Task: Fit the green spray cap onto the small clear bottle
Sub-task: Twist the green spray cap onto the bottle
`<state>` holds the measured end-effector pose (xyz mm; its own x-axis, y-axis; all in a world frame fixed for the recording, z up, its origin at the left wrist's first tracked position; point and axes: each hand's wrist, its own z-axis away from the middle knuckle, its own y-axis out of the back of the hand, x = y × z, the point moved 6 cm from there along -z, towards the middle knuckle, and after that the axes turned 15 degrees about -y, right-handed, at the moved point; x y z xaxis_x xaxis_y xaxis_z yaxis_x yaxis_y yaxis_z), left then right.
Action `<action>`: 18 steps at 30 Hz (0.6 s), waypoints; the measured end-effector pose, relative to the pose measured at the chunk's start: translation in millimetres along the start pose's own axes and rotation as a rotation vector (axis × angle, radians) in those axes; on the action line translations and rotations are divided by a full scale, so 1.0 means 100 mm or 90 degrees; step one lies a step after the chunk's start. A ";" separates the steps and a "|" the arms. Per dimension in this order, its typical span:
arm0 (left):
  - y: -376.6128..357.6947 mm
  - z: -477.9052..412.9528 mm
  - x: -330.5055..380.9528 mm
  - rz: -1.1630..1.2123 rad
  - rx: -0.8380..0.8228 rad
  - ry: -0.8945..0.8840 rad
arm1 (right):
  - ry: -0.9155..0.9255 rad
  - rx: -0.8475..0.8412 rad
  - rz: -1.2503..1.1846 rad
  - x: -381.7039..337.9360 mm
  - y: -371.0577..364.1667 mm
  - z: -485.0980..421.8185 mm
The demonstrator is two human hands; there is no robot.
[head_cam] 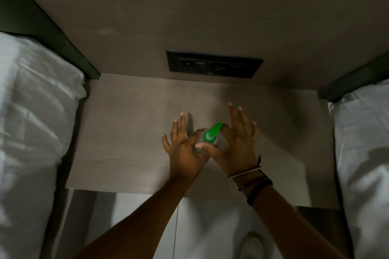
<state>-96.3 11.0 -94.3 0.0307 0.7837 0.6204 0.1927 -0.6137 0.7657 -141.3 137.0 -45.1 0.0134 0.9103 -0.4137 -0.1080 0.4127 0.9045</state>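
Note:
The green spray cap [212,133] sits on top of the small clear bottle [199,140], seen from above on the wooden bedside table [130,132]. My left hand [185,145] pinches the bottle's left side with thumb and forefinger, its other fingers spread upward. My right hand [237,141] touches the cap and bottle from the right with thumb and forefinger, its other fingers also spread. Most of the bottle is hidden under the cap and my fingers.
A dark socket panel [213,65] is set in the wall behind the table. White bedding lies at the left [31,122] and at the right [366,153]. Bracelets and a dark band circle my right wrist [252,181].

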 end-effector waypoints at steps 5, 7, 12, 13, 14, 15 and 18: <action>0.00 -0.02 0.00 0.012 -0.019 -0.042 | 0.022 -0.039 -0.085 0.09 -0.08 0.04; 0.00 -0.03 0.02 0.031 -0.016 -0.041 | -0.010 -0.017 -0.129 0.12 -0.03 0.01; -0.01 0.01 0.01 0.060 0.026 -0.014 | -0.020 -0.068 -0.161 0.09 -0.10 -0.04; -0.02 0.01 0.00 0.060 0.020 -0.021 | -0.011 -0.089 -0.199 0.08 -0.10 -0.03; -0.03 0.00 0.00 0.061 0.011 -0.026 | -0.001 -0.095 -0.232 0.09 -0.10 -0.03; -0.04 0.00 -0.01 0.061 0.005 -0.028 | -0.002 -0.090 -0.253 0.10 -0.08 -0.04; -0.05 0.00 0.00 0.077 0.006 -0.025 | -0.031 -0.027 -0.250 0.14 -0.02 -0.11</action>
<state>-97.3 14.0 -98.2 0.0928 0.7073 0.7008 0.1946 -0.7031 0.6839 -151.5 148.5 -54.2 0.1087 0.6839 -0.7214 -0.1259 0.7293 0.6725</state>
